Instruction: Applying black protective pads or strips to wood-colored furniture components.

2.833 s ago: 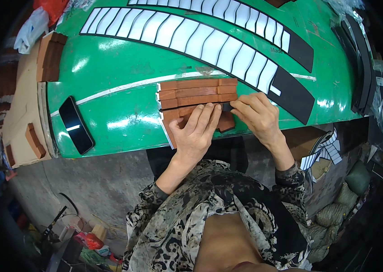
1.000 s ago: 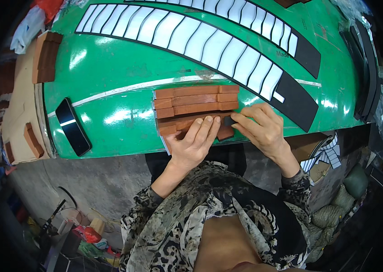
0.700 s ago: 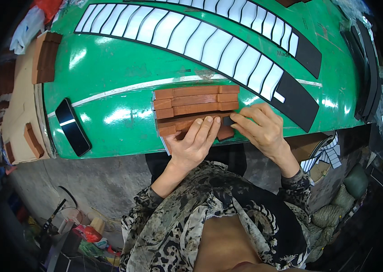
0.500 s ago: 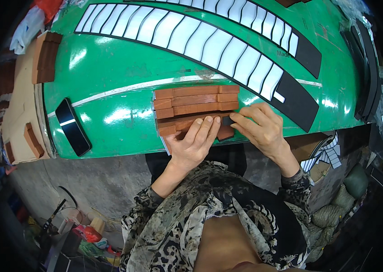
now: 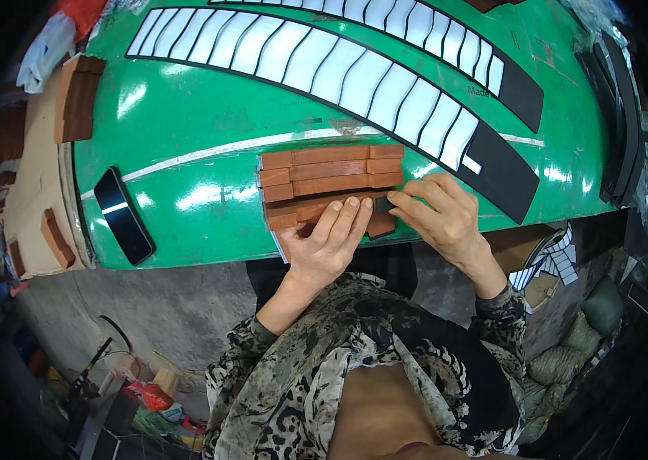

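Brown strips point(image 5: 331, 178) on green table point(image 5: 209, 130), left hand point(image 5: 330, 247) flat, right hand point(image 5: 441, 217) seemingly pinching black piece point(image 5: 383, 205)

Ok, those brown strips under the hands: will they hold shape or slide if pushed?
The brown strips look like flat, thin cut pieces, so probably light and a bit bendy. The green table is glossy, so they may slide easily. The left hand presses flat on them, probably to keep them aligned.

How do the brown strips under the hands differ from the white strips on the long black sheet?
The brown strips lie lengthwise in stacked rows near the table's front edge; the white strips stand side by side across the black sheet, farther back. Both hands touch the brown ones, not the white. Both sets rest on the green table.
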`<state>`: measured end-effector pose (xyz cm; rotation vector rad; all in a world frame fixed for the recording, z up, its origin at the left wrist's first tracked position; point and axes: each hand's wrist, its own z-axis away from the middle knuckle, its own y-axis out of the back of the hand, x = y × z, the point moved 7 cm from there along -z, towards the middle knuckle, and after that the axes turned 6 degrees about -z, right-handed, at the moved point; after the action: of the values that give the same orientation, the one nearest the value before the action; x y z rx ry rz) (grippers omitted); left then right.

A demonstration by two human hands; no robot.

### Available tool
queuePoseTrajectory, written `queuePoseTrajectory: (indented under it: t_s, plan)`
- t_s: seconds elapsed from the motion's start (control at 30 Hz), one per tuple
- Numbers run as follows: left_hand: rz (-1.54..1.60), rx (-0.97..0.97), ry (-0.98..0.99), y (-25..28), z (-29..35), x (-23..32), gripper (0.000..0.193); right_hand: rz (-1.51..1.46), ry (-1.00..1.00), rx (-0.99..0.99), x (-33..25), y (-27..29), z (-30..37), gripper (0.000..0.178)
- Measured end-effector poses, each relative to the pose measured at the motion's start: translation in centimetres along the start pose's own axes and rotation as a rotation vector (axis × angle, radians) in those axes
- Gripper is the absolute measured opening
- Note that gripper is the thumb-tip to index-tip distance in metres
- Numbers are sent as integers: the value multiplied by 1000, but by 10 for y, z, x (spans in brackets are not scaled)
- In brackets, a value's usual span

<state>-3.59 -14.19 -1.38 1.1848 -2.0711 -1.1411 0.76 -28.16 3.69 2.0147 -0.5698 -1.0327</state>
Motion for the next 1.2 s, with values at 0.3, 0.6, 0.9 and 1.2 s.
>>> queuePoseTrajectory:
  t_s: [0.3,0.6,0.9,1.2]
  plan:
    - [-2,1,2,0,1,0,34,-97,-41,-2,8,-4,5,28]
    - [14,11,-20,-1,1,0,41,-174,-231,164,24,13,34,29]
    - [-91,-55,30,-4,-18,9,44,-46,-489,305,68,40,70,16]
    - [-112,-60,-56,-7,-17,9,54,246,-445,123,105,54,66,18]
